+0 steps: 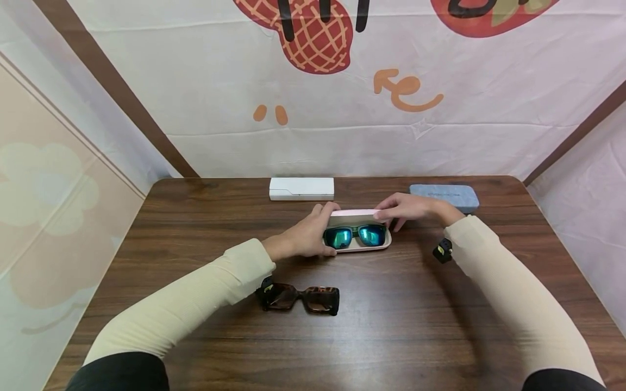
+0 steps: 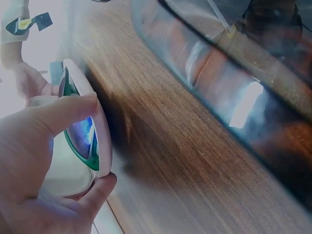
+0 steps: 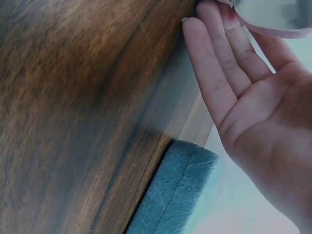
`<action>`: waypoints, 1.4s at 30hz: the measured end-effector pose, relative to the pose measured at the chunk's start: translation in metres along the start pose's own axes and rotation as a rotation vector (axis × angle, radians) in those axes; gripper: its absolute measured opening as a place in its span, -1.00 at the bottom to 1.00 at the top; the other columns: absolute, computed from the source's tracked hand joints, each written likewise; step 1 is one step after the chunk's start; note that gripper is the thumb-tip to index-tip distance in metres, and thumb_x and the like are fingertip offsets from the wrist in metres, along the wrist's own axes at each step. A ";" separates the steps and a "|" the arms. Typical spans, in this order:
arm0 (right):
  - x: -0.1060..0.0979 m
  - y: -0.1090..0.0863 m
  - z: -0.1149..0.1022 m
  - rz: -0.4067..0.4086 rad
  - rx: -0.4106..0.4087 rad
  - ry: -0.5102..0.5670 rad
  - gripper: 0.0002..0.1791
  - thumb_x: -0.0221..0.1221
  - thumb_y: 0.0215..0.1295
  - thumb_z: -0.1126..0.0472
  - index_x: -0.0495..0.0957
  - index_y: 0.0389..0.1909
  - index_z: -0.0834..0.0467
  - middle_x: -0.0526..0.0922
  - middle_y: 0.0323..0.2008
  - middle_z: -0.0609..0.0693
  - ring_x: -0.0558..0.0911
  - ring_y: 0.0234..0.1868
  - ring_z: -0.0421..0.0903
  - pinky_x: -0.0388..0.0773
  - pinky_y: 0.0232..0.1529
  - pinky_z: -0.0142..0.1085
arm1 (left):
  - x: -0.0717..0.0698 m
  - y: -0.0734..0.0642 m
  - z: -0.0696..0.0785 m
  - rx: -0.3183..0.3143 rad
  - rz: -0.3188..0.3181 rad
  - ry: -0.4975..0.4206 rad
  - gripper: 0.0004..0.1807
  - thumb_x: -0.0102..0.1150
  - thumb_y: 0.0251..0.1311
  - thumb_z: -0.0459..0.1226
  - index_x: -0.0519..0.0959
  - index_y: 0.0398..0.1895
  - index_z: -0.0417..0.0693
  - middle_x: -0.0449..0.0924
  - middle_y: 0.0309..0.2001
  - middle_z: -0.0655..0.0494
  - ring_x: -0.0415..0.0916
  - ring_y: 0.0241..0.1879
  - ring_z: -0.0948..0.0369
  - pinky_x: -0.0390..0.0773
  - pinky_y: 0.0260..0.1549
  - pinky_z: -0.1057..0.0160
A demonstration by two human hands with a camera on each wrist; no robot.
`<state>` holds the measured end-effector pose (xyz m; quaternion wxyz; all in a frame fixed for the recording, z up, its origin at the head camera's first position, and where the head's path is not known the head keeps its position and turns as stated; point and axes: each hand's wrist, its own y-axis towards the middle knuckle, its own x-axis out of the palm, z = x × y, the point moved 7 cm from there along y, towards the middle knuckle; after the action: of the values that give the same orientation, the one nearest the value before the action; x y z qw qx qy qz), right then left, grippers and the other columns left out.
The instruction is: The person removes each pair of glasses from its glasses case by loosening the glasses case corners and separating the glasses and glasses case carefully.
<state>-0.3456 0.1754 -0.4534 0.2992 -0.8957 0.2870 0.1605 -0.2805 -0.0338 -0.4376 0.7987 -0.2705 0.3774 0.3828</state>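
An opened glasses case (image 1: 352,218), pale pink outside with a light lining, stands near the middle of the table. Inside it lie dark-framed sunglasses (image 1: 373,235) with mirrored blue-green lenses. My left hand (image 1: 309,232) grips the left end of the case; in the left wrist view its thumb lies over the rim and a finger is underneath. At the raised lid's right end, my right hand (image 1: 413,209) pinches the edge, thumb on the inner side. Its other fingers reach behind the case, and their tips are partly hidden.
Tortoiseshell sunglasses (image 1: 320,300) with brown lenses rest on the wooden table (image 1: 391,336), near the left forearm. A white case (image 1: 301,190) stands at the back edge. A blue case (image 1: 449,195) sits at back right, partly behind the right wrist. A printed cloth hangs behind.
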 end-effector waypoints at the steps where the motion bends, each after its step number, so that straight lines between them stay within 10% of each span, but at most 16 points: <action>1: 0.000 0.000 0.000 0.005 0.007 -0.003 -0.40 0.09 0.52 0.00 0.43 0.36 0.35 0.60 0.12 0.20 0.63 -0.05 -0.01 0.66 -0.03 -0.08 | 0.000 0.000 0.000 -0.002 0.000 0.000 0.04 0.56 0.09 -0.21 0.03 0.51 -0.03 0.23 0.23 -0.24 0.51 0.03 -0.03 0.56 0.04 0.02; 22: -0.009 -0.016 -0.014 0.133 -0.039 -0.121 -0.35 0.04 0.57 -0.09 0.33 0.46 0.24 0.39 0.38 0.27 0.49 0.28 0.18 0.57 0.13 0.02 | -0.001 0.001 0.001 -0.046 0.005 -0.016 0.04 0.58 0.05 -0.24 0.05 0.48 -0.01 0.24 0.22 -0.23 0.48 0.07 -0.04 0.52 0.10 0.00; 42: -0.004 -0.032 -0.031 0.270 -0.061 -0.414 -0.08 0.09 0.47 -0.27 -0.04 0.65 0.03 -0.15 0.61 0.24 -0.06 0.57 0.31 0.01 0.41 0.34 | -0.001 0.002 0.001 -0.050 0.006 -0.014 0.04 0.59 0.04 -0.23 0.06 0.47 -0.02 0.25 0.20 -0.23 0.48 0.05 -0.03 0.54 0.07 0.01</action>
<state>-0.3259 0.1790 -0.4134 0.3002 -0.8061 0.3315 0.3874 -0.2823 -0.0322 -0.4367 0.7931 -0.2869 0.3629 0.3963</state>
